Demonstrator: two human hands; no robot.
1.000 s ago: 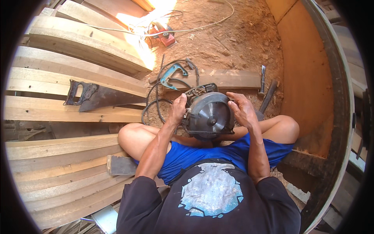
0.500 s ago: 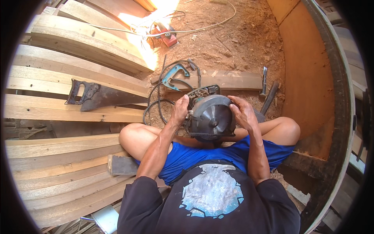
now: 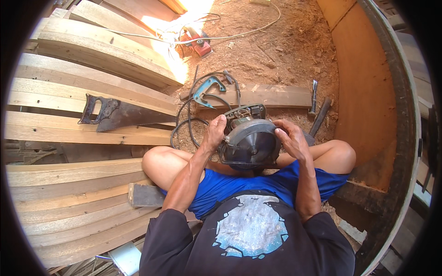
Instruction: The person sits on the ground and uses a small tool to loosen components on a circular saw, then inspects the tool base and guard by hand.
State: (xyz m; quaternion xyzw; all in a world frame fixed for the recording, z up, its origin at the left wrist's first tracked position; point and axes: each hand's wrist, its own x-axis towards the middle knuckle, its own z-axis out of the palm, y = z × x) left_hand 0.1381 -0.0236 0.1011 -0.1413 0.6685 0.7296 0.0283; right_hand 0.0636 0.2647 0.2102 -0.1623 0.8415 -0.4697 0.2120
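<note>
Between my legs I hold a circular saw (image 3: 251, 145) with its round dark blade facing up. Its handle end is opened up, and wiring shows inside the casing at the far side. My left hand (image 3: 215, 131) grips the saw's left side, thumb on top. My right hand (image 3: 293, 138) is curled against the right edge of the blade guard; its underside fingers are hidden. Just beyond the saw, a loose teal handle cover (image 3: 207, 92) rests by the black power cord (image 3: 188, 110).
A handsaw (image 3: 115, 112) lies on stacked planks (image 3: 69, 94) at my left. Beyond the saw is a short board (image 3: 276, 95), with a chisel (image 3: 314, 96) and a hammer (image 3: 321, 117) to its right. A red power tool (image 3: 198, 43) sits farther off. A curved wooden wall (image 3: 368, 92) bounds the right.
The circular saw has tilted, its far handle end now showing more of the open wiring. Both hands have shifted slightly with it and keep their hold.
</note>
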